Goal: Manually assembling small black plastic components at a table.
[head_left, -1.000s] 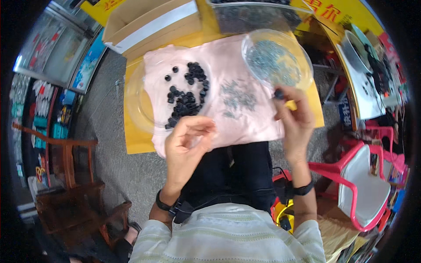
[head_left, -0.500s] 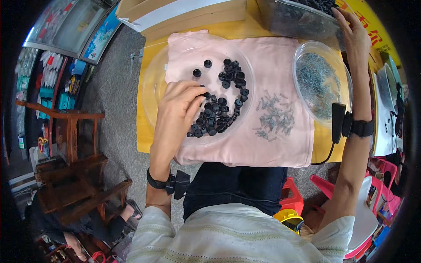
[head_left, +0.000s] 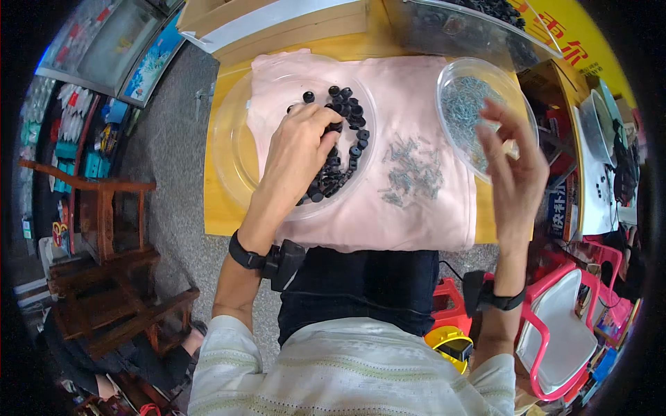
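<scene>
My left hand (head_left: 300,142) reaches over a round clear plastic tray (head_left: 232,170), its thumb and fingers closed on a small black plastic cap (head_left: 334,127). The cap is mostly hidden by the fingertips. Loose black caps (head_left: 354,111) lie in a curved pile around and below the hand. Over the near right edge of a clear tub of small grey screws (head_left: 466,100), my right hand (head_left: 515,163) hangs in the air, blurred by motion. Its thumb and fingers look apart, and I see nothing between them. A heap of loose screws (head_left: 413,170) lies on the pink cloth (head_left: 416,83) between the two containers.
A clear bin (head_left: 451,31) of black parts stands at the far right of the yellow table (head_left: 212,215). A cardboard box (head_left: 277,28) sits at the far left. Beyond the table's right edge are a pink-framed chair (head_left: 555,333) and a red stool (head_left: 451,312).
My right hand has left the far bin and come back toward me, near the screw tub. My left hand has shifted slightly farther over the caps. The whole view has moved a little.
</scene>
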